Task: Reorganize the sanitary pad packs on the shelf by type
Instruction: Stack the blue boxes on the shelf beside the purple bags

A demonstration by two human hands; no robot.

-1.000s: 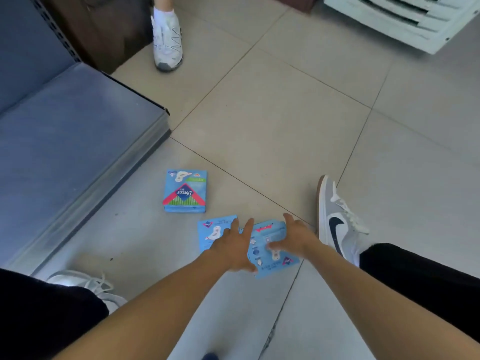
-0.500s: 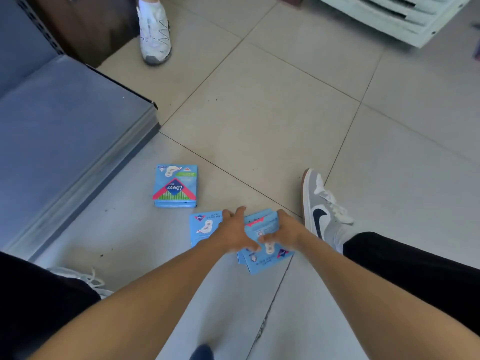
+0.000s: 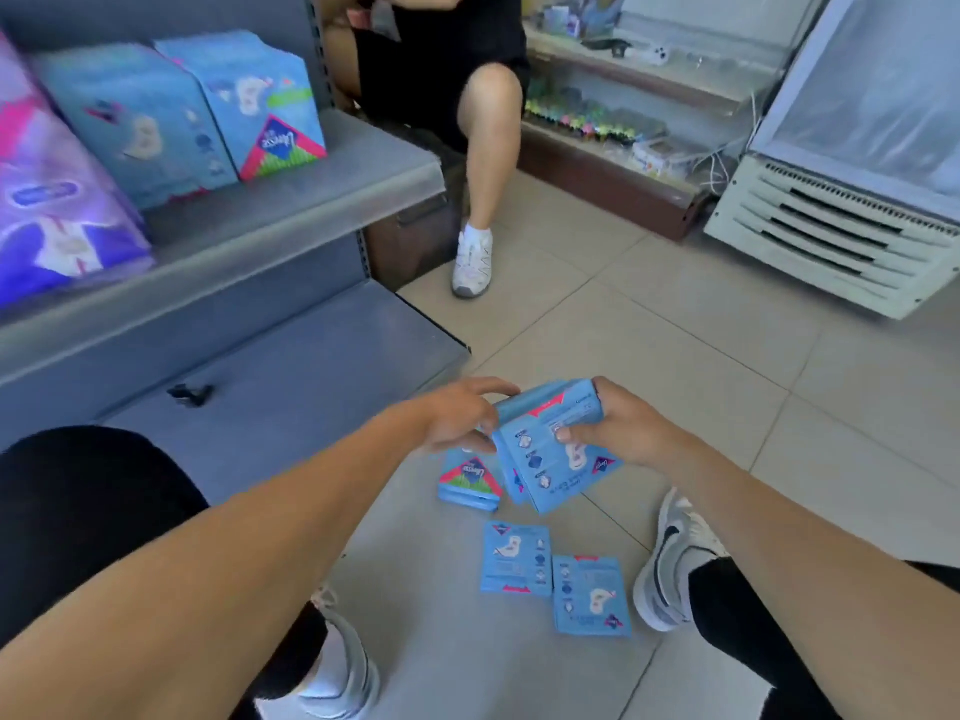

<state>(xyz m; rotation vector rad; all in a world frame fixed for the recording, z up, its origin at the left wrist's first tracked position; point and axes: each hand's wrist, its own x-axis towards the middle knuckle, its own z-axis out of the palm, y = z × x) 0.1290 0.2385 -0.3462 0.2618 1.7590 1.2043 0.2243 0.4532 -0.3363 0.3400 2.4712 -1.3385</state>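
Since the earlier frame, both hands have lifted a small stack of light-blue sanitary pad packs [image 3: 553, 454] off the tiled floor [image 3: 649, 356], and the view has tilted up to show the grey metal shelf [image 3: 291, 200]. Right hand [image 3: 621, 426] grips the stack's far end, thumb curled over the printed face. Left hand [image 3: 460, 415] holds the stack's left edge, fingers curled round it; how many packs are in the stack cannot be told. Held stack is tilted, long axis running from the hands down toward the camera, red-trimmed end farthest away.

Below the stack, a green-and-red Libresse pack [image 3: 470, 480] lies flat on the floor. Nearer the camera than the stack, two more blue packs [image 3: 516, 558] [image 3: 591, 595] lie flat side by side, long axes roughly toward the camera. Well above-left of the stack, large blue pad packages [image 3: 156, 111] and a purple package [image 3: 57, 200] stand on the shelf. Beyond the stack, a seated person's leg and white shoe [image 3: 471, 259] are visible.
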